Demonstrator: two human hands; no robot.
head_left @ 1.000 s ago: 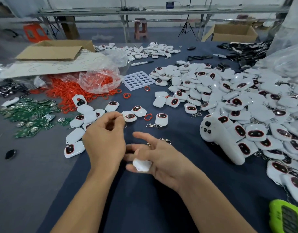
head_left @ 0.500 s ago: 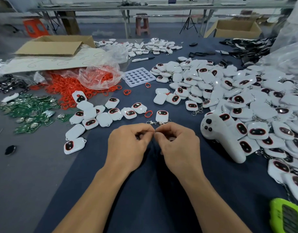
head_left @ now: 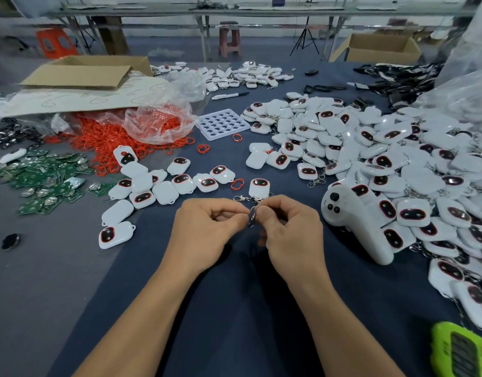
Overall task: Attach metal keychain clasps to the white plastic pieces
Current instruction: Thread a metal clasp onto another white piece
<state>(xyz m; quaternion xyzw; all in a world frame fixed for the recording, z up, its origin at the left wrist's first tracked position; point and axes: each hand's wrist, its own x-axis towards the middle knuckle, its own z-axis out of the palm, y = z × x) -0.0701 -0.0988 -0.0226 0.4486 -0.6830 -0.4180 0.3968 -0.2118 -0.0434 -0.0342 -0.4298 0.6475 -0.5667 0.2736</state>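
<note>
Head view: both hands sit close together near the middle of the dark table cloth (head_left: 234, 308). The left hand (head_left: 207, 229) and the right hand (head_left: 291, 232) both have their fingers curled in, and between them they pinch a small metal keychain clasp (head_left: 252, 216) by thumb and fingertip. Whether a white piece is tucked inside the right palm can't be told. Just beyond the knuckles lies one white plastic piece (head_left: 259, 187) face up, with another clasp (head_left: 241, 198) on the cloth beside it. A loose cluster of white pieces (head_left: 163, 190) sits to the left of that, and a big heap of white pieces (head_left: 397, 159) fills the right side, with a white controller (head_left: 354, 229) lying at its near edge. Far left there's a pile of red rings (head_left: 106, 137) spilling from a clear plastic bag (head_left: 158, 123), green circuit boards (head_left: 44, 180) and a cardboard box (head_left: 84, 73). A white tray with round holes (head_left: 222, 123) is mid-table.
</note>
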